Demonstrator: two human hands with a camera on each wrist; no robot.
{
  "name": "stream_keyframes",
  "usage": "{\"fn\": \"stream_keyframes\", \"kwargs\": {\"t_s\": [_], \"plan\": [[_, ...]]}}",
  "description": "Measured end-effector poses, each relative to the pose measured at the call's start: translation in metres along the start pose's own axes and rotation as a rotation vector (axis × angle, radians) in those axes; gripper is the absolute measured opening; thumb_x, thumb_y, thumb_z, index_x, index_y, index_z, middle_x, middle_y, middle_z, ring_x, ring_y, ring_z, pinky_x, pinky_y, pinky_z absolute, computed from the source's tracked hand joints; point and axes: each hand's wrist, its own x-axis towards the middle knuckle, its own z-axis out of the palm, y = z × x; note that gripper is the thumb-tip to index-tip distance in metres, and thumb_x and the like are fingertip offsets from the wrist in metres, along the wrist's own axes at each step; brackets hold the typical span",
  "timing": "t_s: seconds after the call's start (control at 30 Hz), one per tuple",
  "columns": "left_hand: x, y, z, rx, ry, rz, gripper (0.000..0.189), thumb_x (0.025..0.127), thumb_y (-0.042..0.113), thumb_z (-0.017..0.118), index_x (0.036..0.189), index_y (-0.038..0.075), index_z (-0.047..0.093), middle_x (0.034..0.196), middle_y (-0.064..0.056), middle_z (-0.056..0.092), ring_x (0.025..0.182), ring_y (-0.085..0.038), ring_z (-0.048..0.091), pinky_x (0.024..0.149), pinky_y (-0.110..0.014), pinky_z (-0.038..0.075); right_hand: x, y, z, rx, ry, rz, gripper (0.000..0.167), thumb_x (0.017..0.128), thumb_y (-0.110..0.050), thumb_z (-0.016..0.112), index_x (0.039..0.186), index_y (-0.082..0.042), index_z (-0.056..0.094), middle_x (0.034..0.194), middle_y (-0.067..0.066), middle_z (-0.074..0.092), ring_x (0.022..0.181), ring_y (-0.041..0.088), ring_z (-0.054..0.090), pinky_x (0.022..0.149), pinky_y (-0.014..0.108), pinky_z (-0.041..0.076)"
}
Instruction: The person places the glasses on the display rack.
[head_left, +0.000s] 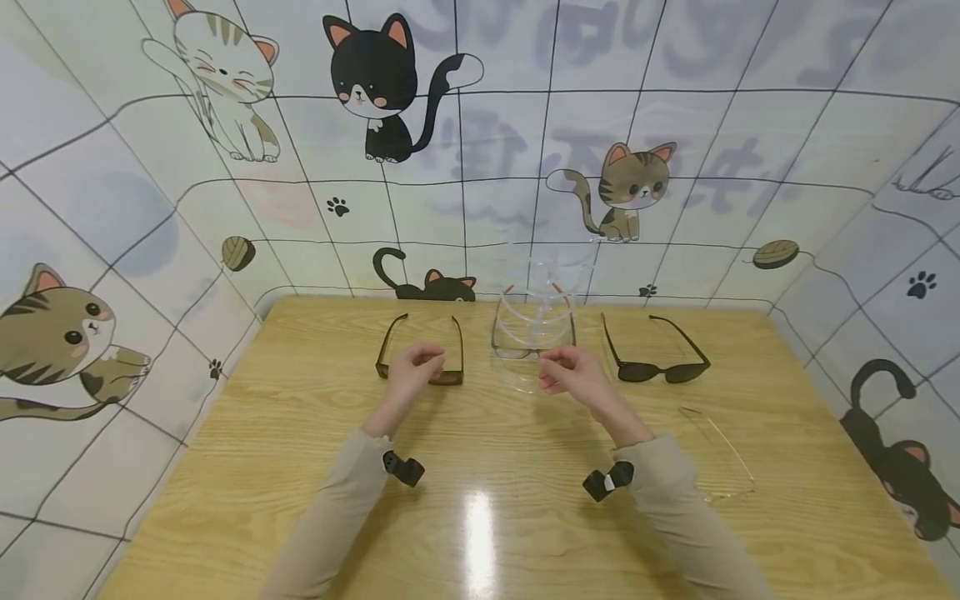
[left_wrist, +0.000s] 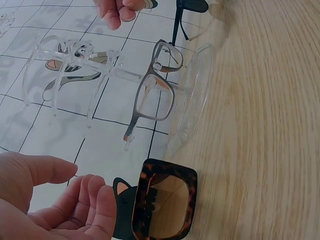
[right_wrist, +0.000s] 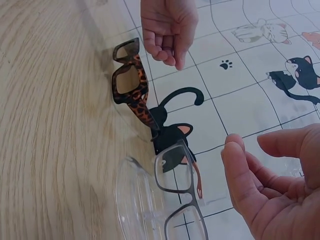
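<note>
My left hand (head_left: 414, 371) hovers over the tortoiseshell sunglasses (head_left: 447, 378), its fingers loosely curled and holding nothing. In the left wrist view the thumb and fingertips stand apart beside those sunglasses (left_wrist: 170, 166). My right hand (head_left: 577, 379) hangs in front of a clear display stand (head_left: 542, 315), also loosely bent, with a gap between thumb and fingers in the right wrist view. Grey-framed eyeglasses (left_wrist: 141, 92) with brownish temple tips sit on the stand's lowest tier, lenses toward me. The stand's upper tiers hold nothing.
Black sunglasses (head_left: 637, 372) lie right of the stand, temples spread toward the wall. Thin-rimmed eyeglasses (head_left: 731, 447) rest nearer me, partly behind the right sleeve (head_left: 663, 471). A cat-print backdrop (head_left: 510, 200) rises behind the wooden table (head_left: 300, 417).
</note>
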Motion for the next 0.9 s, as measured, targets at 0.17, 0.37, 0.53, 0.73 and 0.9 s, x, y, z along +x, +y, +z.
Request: {"fn": "stream_keyframes", "kwargs": {"t_s": [0.17,0.37,0.53,0.73,0.9], "plan": [[-0.002,-0.002,-0.008,0.006,0.008,-0.01,0.026,0.091,0.008,0.06,0.112,-0.007,0.062,0.104,-0.026,0.061,0.091,-0.036,0.06,0.083,-0.044,0.052,0.0,-0.003,0.008,-0.006,-0.027,0.0,0.027,0.096,-0.009,0.053,0.112,0.013,0.055,0.085,0.014,0.063,0.072,0.015,0.064,0.07,0.037,0.057],[-0.005,-0.003,-0.015,-0.014,0.043,-0.024,0.023,0.091,0.005,0.06,0.11,-0.008,0.062,0.102,-0.024,0.061,0.089,-0.032,0.061,0.084,-0.044,0.052,0.002,-0.005,0.018,-0.006,-0.058,-0.01,0.028,0.096,-0.009,0.053,0.111,0.014,0.054,0.086,0.018,0.063,0.073,0.017,0.064,0.072,0.04,0.057],[-0.007,-0.005,-0.023,-0.013,0.058,-0.016,0.023,0.091,0.004,0.06,0.11,-0.009,0.061,0.1,-0.023,0.062,0.079,-0.019,0.06,0.083,-0.043,0.053,0.005,-0.005,0.026,0.012,-0.066,-0.019,0.029,0.095,-0.008,0.054,0.111,0.016,0.054,0.085,0.019,0.063,0.071,0.017,0.065,0.07,0.037,0.058],[-0.009,-0.009,-0.031,-0.028,0.064,-0.026,0.024,0.091,0.004,0.059,0.111,-0.01,0.061,0.097,-0.017,0.063,0.077,-0.015,0.059,0.085,-0.045,0.052,0.009,-0.004,0.034,0.035,-0.085,-0.03,0.029,0.095,-0.007,0.054,0.112,0.017,0.054,0.085,0.02,0.064,0.071,0.017,0.065,0.07,0.039,0.058],[-0.009,-0.012,-0.036,-0.04,0.08,-0.021,0.023,0.091,0.002,0.059,0.109,-0.011,0.061,0.093,-0.015,0.063,0.077,-0.019,0.061,0.087,-0.05,0.05,0.011,-0.005,0.041,0.026,-0.098,-0.014,0.028,0.095,-0.008,0.054,0.111,0.015,0.054,0.088,0.023,0.063,0.073,0.02,0.065,0.072,0.041,0.057]]}}
